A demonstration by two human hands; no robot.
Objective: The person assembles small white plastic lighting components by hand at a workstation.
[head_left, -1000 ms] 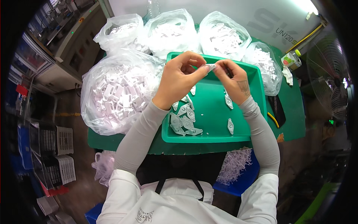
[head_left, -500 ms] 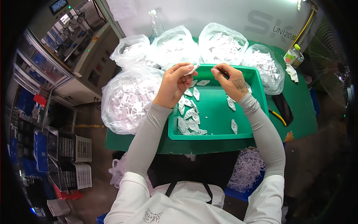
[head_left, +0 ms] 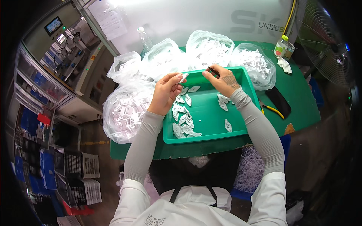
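My left hand is closed on a small white plastic part, pinched between thumb and fingers above the tray's far left side. My right hand grips a slim black tool; its kind is hard to make out. A gap separates the tool from the held part. Beneath both hands lies a shallow green tray. Several white diamond-shaped plastic parts are gathered along its left side, some overlapping. A few more parts lie by my right wrist, and a single one rests nearer the front.
Clear bags of white parts line the table's left and back. Yellow-handled pliers and a black pouch-like item lie right of the tray. Bottles and a fan stand at the right. White scraps fill a blue bin below.
The whole view has shifted and tilted slightly. The white part in my left hand has turned, showing more of its face. Both hands keep their hold.
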